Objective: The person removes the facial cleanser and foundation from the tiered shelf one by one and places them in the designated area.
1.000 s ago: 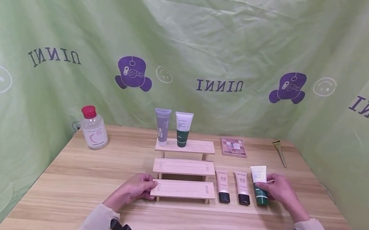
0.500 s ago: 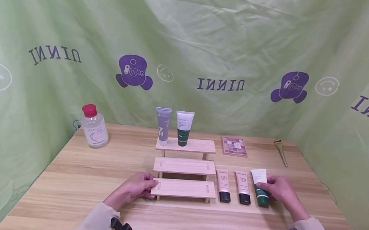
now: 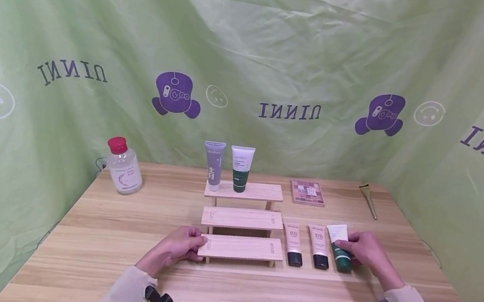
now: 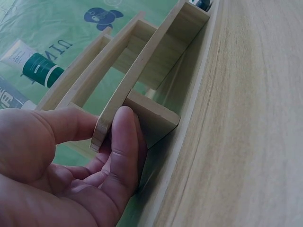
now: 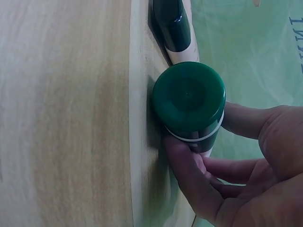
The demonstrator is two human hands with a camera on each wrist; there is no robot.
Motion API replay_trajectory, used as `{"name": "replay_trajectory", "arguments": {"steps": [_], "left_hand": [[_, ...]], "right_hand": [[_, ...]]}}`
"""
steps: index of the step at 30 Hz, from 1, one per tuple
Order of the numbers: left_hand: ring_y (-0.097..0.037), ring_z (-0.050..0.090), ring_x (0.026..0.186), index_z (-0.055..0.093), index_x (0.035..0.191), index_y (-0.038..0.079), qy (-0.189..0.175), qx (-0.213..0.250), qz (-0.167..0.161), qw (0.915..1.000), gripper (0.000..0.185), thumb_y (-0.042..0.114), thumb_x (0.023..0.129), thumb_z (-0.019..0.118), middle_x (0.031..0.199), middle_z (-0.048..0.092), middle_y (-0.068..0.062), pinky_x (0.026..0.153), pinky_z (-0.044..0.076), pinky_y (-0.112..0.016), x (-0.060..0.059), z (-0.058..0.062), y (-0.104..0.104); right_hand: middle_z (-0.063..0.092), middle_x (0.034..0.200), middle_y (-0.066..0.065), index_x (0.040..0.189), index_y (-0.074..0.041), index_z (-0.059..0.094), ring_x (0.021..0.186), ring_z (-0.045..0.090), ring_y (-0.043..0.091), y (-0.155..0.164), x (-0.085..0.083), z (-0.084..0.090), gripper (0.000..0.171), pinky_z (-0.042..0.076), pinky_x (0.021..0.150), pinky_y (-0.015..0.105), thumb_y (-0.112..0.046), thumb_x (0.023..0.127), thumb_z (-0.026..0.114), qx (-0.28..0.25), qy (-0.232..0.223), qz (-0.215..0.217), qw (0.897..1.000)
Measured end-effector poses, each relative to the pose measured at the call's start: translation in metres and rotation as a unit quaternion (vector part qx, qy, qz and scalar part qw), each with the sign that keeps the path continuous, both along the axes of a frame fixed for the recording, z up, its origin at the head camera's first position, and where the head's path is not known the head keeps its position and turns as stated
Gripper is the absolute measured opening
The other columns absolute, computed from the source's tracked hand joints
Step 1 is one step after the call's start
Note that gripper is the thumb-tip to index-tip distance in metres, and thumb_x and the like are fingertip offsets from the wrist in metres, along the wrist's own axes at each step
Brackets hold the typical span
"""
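My left hand [image 3: 178, 247] pinches the left end of the lowest step of a three-tier wooden display stand [image 3: 241, 248]. In the left wrist view the thumb lies on top of that board [image 4: 130, 78], with fingers curled underneath. On the right, my right hand [image 3: 368, 251] grips a white-and-green squeeze tube [image 3: 340, 249] from its right side, close over the table. Its green cap [image 5: 188, 97] faces the right wrist camera. Two pink BB cream tubes with black caps, a left one [image 3: 292, 242] and a right one [image 3: 318, 245], lie between the stand and the held tube.
On the top step stand a grey-purple tube [image 3: 213, 165] and another white-and-green tube [image 3: 241, 169]. Behind lie an eyeshadow palette [image 3: 307, 192] and a makeup brush [image 3: 368, 201]. A clear bottle with a red cap [image 3: 124, 167] stands at the table's back left. A green curtain [image 3: 254, 69] hangs around the table.
The upper white end of the held tube has dipped slightly toward the table and shifted a little left. My left hand has stayed on the stand.
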State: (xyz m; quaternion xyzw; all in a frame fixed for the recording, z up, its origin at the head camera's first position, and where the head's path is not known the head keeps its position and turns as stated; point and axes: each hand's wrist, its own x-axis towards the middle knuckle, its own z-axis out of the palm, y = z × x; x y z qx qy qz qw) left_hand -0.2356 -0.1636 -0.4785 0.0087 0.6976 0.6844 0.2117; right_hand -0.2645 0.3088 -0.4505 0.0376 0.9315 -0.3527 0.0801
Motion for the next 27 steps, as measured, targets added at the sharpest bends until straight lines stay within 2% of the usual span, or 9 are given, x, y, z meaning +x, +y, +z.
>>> {"name": "replay_trajectory", "arguments": {"steps": [11,16,23,27], "left_hand": [[-0.015,0.064,0.073,0.051,0.107,-0.014,-0.003,-0.008,0.003,1.0,0.021,0.004,0.097,0.053,0.088,0.063,-0.012,0.065,0.06,-0.025,-0.0009,0.0009,0.0014],[-0.016,0.064,0.072,0.051,0.108,-0.014,-0.004,-0.01,0.008,0.9999,0.021,0.004,0.097,0.054,0.088,0.062,-0.013,0.066,0.061,-0.026,-0.0011,0.0027,0.0004],[-0.017,0.064,0.074,0.05,0.112,-0.015,-0.003,-0.01,0.01,0.9999,0.025,0.004,0.097,0.055,0.091,0.063,-0.015,0.067,0.061,-0.027,-0.0001,0.0035,0.0005],[-0.017,0.064,0.074,0.049,0.112,-0.016,-0.003,-0.011,0.009,0.9999,0.025,0.004,0.097,0.054,0.091,0.062,-0.015,0.067,0.061,-0.027,0.0006,0.0036,0.0011]], "right_hand": [[0.058,0.071,0.007,0.091,0.008,0.066,0.063,0.054,0.018,0.0033,0.0009,0.0007,0.035,0.048,0.055,0.029,-0.028,0.091,0.067,0.011,-0.006,-0.001,1.0],[0.063,0.078,0.011,0.104,0.015,0.064,0.066,0.058,0.019,0.0038,0.002,0.0024,0.046,0.052,0.055,0.031,-0.029,0.091,0.067,0.011,-0.006,-0.005,1.0],[0.063,0.078,0.012,0.105,0.016,0.063,0.064,0.058,0.019,0.004,0.0032,0.0012,0.048,0.054,0.056,0.031,-0.03,0.092,0.066,0.005,-0.002,-0.006,1.0],[0.063,0.083,0.017,0.107,0.016,0.06,0.071,0.059,0.024,0.0058,0.004,0.0048,0.055,0.052,0.058,0.033,-0.038,0.095,0.06,0.035,0.003,-0.015,0.999]]}}
